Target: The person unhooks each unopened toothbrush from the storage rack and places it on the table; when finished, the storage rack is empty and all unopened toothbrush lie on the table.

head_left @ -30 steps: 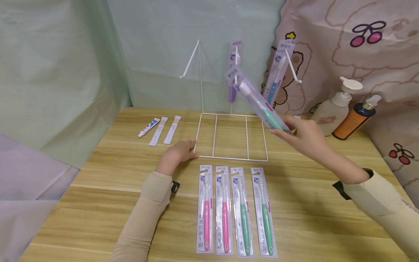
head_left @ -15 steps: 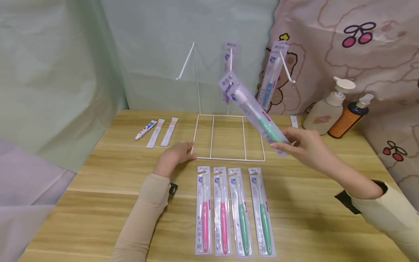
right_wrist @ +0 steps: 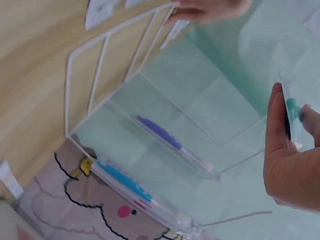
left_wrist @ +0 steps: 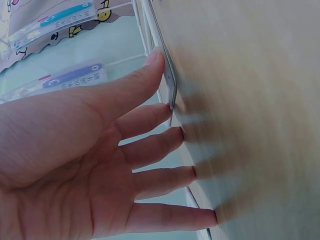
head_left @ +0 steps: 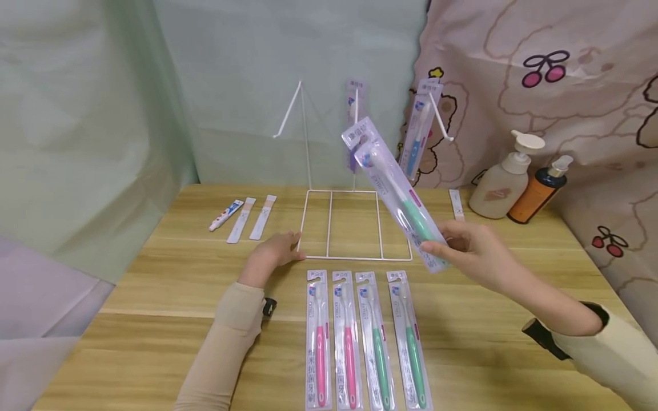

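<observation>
My right hand [head_left: 475,251] pinches the lower end of a packaged green toothbrush [head_left: 401,194] between thumb and fingers. The pack tilts up to the left, its slotted top in front of the rack's middle hook; whether they touch I cannot tell. Seen from the right wrist, this pack [right_wrist: 294,112] is edge-on. At the white wire rack's [head_left: 354,258] front left corner rests my left hand [head_left: 275,251]. In the left wrist view its fingers [left_wrist: 165,182] are extended, with the thumb against the wire. A purple toothbrush [right_wrist: 160,132] and blue toothbrushes [right_wrist: 122,180] hang on the rack.
Two pink toothbrush packs [head_left: 320,342] and two green toothbrush packs [head_left: 379,342] lie before the rack. Leftward are a small toothpaste tube [head_left: 226,215] and two white sachets [head_left: 263,217]. A pump bottle [head_left: 501,188] and an orange spray bottle [head_left: 537,194] stand at right.
The right hand has drawn the green toothbrush pack down and slightly toward me, tilting it steeper. The middle hook's tip, seen before, is now behind the pack. The left hand stays at the rack corner.
</observation>
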Motion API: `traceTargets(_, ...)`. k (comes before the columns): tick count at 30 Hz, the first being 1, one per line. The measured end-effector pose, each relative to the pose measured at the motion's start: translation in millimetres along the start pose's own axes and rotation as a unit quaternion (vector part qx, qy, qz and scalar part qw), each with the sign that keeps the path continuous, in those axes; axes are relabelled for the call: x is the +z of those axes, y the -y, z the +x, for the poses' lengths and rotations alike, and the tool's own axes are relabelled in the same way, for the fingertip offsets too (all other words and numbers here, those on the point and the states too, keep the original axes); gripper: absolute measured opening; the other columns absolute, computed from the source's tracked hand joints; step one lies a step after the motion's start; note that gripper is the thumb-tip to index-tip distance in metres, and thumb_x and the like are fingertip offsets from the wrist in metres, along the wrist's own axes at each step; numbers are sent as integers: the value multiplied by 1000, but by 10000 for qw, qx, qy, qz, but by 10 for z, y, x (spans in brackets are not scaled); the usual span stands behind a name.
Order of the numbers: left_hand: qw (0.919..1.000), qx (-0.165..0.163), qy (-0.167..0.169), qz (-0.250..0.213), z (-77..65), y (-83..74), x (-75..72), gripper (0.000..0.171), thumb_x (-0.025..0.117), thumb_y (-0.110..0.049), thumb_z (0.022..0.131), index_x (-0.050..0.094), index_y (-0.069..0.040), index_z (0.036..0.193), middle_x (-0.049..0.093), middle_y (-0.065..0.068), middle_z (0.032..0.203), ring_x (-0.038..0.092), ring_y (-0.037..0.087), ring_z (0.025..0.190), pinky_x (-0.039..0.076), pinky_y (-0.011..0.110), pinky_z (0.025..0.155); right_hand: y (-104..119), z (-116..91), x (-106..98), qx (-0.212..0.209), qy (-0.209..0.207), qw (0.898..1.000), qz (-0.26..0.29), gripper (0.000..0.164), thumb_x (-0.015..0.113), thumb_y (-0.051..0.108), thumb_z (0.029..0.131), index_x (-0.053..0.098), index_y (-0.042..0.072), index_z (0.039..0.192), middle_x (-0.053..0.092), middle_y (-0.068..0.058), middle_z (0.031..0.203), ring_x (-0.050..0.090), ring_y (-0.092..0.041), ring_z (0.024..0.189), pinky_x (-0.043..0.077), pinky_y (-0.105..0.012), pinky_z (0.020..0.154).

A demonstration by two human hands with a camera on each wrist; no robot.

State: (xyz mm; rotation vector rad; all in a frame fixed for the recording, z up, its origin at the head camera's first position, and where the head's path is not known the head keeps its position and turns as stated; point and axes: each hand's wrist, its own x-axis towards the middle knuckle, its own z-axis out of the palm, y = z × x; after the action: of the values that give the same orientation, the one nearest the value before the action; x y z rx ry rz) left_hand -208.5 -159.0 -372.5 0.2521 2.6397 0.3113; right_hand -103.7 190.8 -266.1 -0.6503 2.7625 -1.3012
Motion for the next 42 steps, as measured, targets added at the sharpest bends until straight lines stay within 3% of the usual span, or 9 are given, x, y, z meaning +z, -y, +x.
traceTargets(7,10000,-12,-19,62,4,-12,19,67,52,-35,95,22,-7,148,21,19,152,23,42,136,26,53,110,-171,-271,96,410,263,9938,998,25,60,14,91,57,-4,110,68,-18,99,68,-13,80,58,-27,67)
traceTargets(10,10000,-7,-29,45,-4,-14,11,67,52,-35,95,22,-7,148,21,19,152,23,42,136,26,53,111,-296,-388,132,496,489,9866,1478,28,59,9,91,49,-7,112,67,-17,100,68,-15,81,59,-31,68)
traceTargets(14,10000,20,-56,9,-10,-1,8,67,52,-34,95,22,-6,148,21,19,151,24,41,136,25,52,111,-477,-532,170,946,873,9732,1905,34,58,11,92,42,-11,113,66,-13,102,67,-15,83,58,-33,69)
traceTargets(20,9999,36,-53,-83,-27,2,-1,68,53,-35,94,21,-6,148,20,19,152,24,41,136,24,52,111,-733,-716,262,1625,1148,9663,1633,31,61,17,90,44,-6,101,65,-18,104,66,-14,83,57,-29,68)
traceTargets(25,10000,41,-24,-83,-27,-4,-14,68,52,-35,95,20,-6,148,19,19,152,22,41,137,23,52,112,-899,-825,316,1971,1328,9610,1415,30,63,21,89,44,-2,93,67,-13,96,65,-16,82,55,-28,67)
traceTargets(33,10000,45,19,-11,2,0,-15,68,51,-35,95,20,-6,148,18,18,152,22,40,137,23,52,112,-1049,-972,362,2244,1906,9396,1748,29,64,21,88,42,3,82,67,-10,78,64,-18,71,56,-28,61)
traceTargets(42,9999,-10,58,-84,18,-8,-13,69,52,-35,95,19,-7,148,17,18,153,20,41,138,22,53,112,-1095,-1103,539,2595,2153,9207,1963,28,66,23,87,49,1,88,65,-7,73,65,-20,66,57,-30,56)
